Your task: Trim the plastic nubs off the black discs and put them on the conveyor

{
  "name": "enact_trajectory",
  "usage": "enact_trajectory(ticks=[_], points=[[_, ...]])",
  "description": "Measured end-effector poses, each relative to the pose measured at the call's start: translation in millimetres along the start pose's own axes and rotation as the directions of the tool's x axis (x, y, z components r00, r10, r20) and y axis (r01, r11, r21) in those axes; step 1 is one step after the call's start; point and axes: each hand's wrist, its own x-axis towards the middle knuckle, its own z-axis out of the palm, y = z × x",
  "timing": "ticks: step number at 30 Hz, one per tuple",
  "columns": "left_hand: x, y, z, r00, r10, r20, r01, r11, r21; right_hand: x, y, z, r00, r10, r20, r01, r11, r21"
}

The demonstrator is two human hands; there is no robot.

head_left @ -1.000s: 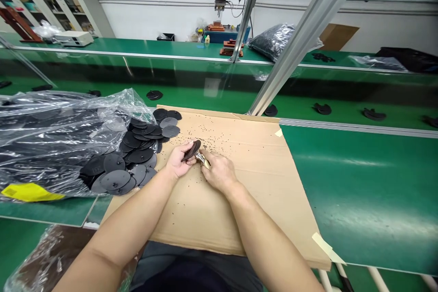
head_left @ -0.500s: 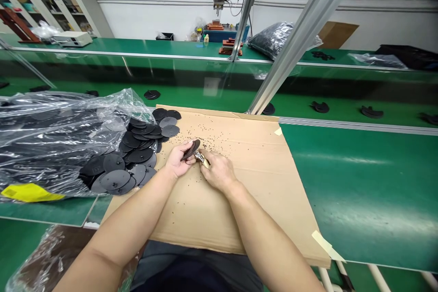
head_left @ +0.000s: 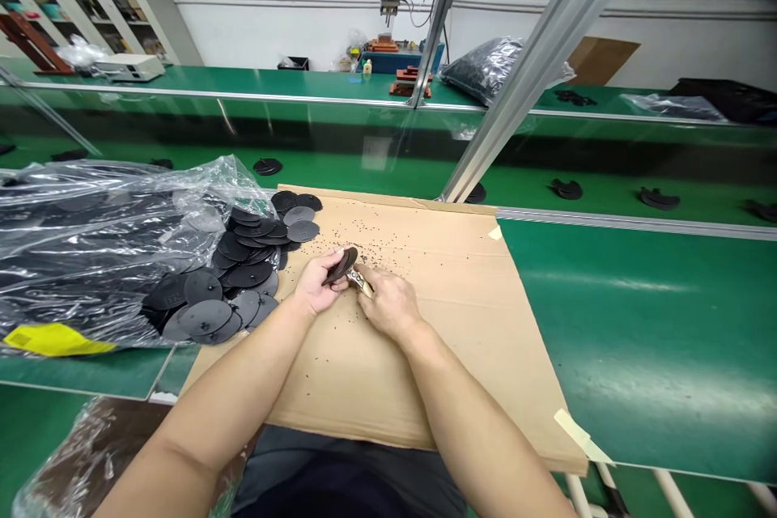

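Note:
Over the cardboard sheet [head_left: 461, 324], my left hand [head_left: 316, 285] is closed on black discs [head_left: 343, 265], held tilted. My right hand [head_left: 389, 301] grips a small metal hand tool with pale handles [head_left: 362, 283]; its tip is at the lower right edge of the discs. Small black bits [head_left: 380, 247] are scattered over the cardboard around and beyond the hands. A heap of loose black discs [head_left: 248, 251] lies left of my left hand, spilling from a clear plastic bag [head_left: 109, 243].
A metal post [head_left: 522, 73] rises behind the cardboard. Black parts [head_left: 567, 189] lie spaced along the green belt [head_left: 364, 170] beyond. Green table surface [head_left: 655, 324] stretches to the right. A yellow label [head_left: 57, 339] is on the bag. Below left is another plastic-lined container [head_left: 103, 461].
Both hands stay almost in place. The held discs are turned slightly to face the camera more, and the tool has shifted a little against them.

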Motion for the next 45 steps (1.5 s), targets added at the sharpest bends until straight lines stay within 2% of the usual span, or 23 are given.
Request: enact_trajectory(ticks=[5,8,12,15,19,22,28,36,40,43,45], points=[[0,-1,-0.1,1.0,0.0,-0.007,0.0,1.0,0.011,1,3,1,1.0,-0.017,0.002,0.017,0.999,-0.027],[0,0,0.7,1.0,-0.018,-0.013,0.018,1.0,-0.017,2,5,4,1.0,-0.016,0.0,0.016,1.0,0.022],[-1,3,0.3,0.998,-0.068,0.001,0.068,0.994,-0.08,2,7,8,0.997,-0.003,-0.075,0.012,0.992,0.127],[-1,6,-3.5,0.994,-0.097,0.051,0.103,0.984,-0.143,2,8,11,0.989,0.035,-0.14,-0.011,0.985,0.169],[-2,9,-9.6,0.99,-0.077,0.116,0.102,0.969,-0.224,4,11,15,0.974,0.033,-0.225,0.017,0.976,0.216],[-2,11,-9.2,0.994,-0.05,0.098,0.073,0.967,-0.244,5,13,17,0.949,0.04,-0.312,0.045,0.964,0.262],[-1,8,1.0,0.998,-0.001,-0.06,-0.008,0.987,-0.161,8,18,19,0.882,0.035,-0.47,0.147,0.927,0.344],[10,1,-3.8,0.998,0.06,0.015,-0.058,0.989,-0.139,7,23,21,0.835,0.073,-0.546,0.18,0.901,0.395],[16,0,-5.4,0.987,0.154,-0.045,-0.159,0.979,-0.128,12,24,20,0.778,0.158,-0.608,0.206,0.85,0.485],[16,-2,-2.9,0.979,0.2,-0.047,-0.205,0.971,-0.12,25,18,6,0.729,0.185,-0.659,0.218,0.849,0.481],[15,-6,-1.4,0.972,0.234,-0.002,-0.233,0.97,-0.068,37,6,-10,0.738,0.088,-0.669,0.254,0.882,0.396]])
